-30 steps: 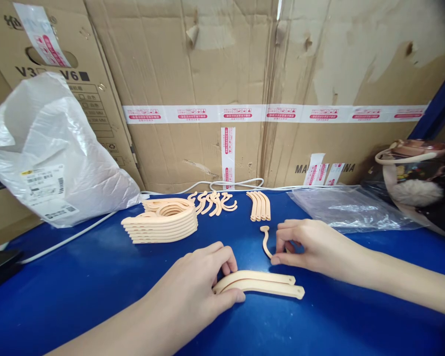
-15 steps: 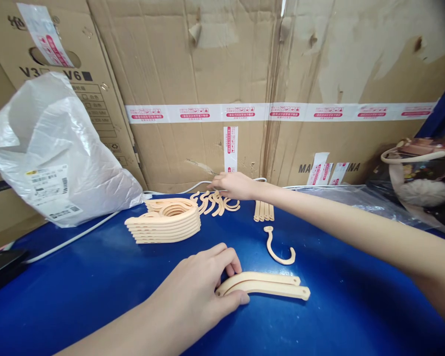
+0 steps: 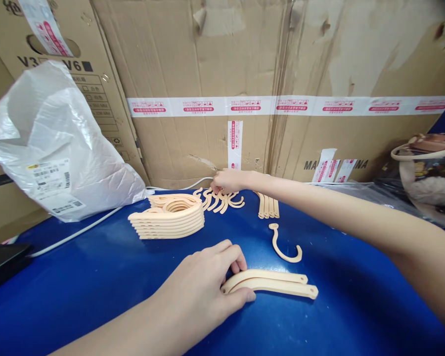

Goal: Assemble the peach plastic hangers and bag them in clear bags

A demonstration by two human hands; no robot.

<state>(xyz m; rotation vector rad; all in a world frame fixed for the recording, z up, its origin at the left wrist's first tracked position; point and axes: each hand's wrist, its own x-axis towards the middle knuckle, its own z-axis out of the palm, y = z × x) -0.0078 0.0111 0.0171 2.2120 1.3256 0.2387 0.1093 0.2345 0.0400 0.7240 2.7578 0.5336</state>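
My left hand [image 3: 207, 287] is closed around the curved ends of two cream plastic hanger arms [image 3: 274, 284], which lie side by side on the blue table. Reaching to the back, my right hand [image 3: 228, 182] has its fingers curled down in a pinch at the upper end of a hanger hook among several loose hooks [image 3: 222, 201]; its fingertips are partly hidden. A single hanger hook [image 3: 278, 244] lies apart, beyond the two arms. To the left stands a neat stack of folded hangers [image 3: 166, 220]. Several straight-lying hanger arms [image 3: 269, 206] are lined up under my right forearm.
A white plastic mailer bag [image 3: 55, 143] leans at the left against cardboard boxes [image 3: 193, 59] that wall off the back. A white cable [image 3: 77, 232] runs along the table to a dark device [image 3: 5, 267]. At the right rear sits a bag with a fluffy pompom [image 3: 433, 190].
My right hand has lowered onto the hooks and its fingers have curled in. My left hand keeps its hold on the two arms. The view has shifted slightly.
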